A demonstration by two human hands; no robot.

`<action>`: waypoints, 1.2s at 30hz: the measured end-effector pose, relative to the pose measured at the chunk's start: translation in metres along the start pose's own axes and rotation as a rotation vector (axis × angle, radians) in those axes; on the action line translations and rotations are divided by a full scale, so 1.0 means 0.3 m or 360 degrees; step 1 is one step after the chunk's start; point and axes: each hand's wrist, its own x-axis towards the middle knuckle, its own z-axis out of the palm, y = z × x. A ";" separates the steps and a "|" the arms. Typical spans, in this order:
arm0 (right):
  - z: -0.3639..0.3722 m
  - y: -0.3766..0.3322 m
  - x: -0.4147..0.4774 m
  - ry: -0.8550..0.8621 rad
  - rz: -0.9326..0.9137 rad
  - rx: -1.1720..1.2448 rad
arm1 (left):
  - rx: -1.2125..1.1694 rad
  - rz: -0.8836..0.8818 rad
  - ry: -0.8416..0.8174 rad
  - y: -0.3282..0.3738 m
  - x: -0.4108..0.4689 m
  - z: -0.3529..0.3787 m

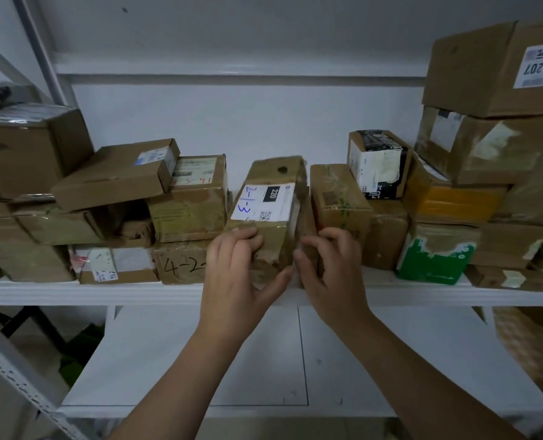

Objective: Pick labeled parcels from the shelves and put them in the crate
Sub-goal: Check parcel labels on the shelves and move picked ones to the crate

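The labelled parcel (265, 201) is clasped from both sides — left hand (235, 274) and right hand (329, 271) curled round it — likely for a steady lift.

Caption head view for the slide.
Left hand grips taped brown cardboard parcel marked 2-1-3 on white shelf; right hand pinches thin brown box beside it.

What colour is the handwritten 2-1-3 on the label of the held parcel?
Blue ink on the white label of the parcel, clearest in the head view.
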 end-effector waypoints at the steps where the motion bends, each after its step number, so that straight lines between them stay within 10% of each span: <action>1: -0.012 -0.023 0.005 -0.0031 0.0064 0.0138 | -0.0037 0.0026 0.0032 0.005 0.004 -0.001; 7: -0.074 -0.104 0.056 -0.0304 0.0557 0.1100 | -0.0148 0.0145 -0.0062 0.004 0.033 -0.006; 15: -0.131 -0.055 0.154 -0.0216 0.0503 0.1072 | 0.0057 0.0634 -0.0409 -0.012 0.100 -0.070; 22: -0.200 -0.030 0.217 -0.0196 0.0572 0.1423 | 0.0515 0.0236 -0.0295 -0.093 0.273 -0.177; 36: -0.164 -0.090 0.274 -0.0107 0.0606 0.1871 | 0.0064 -0.0316 0.0145 -0.062 0.201 -0.213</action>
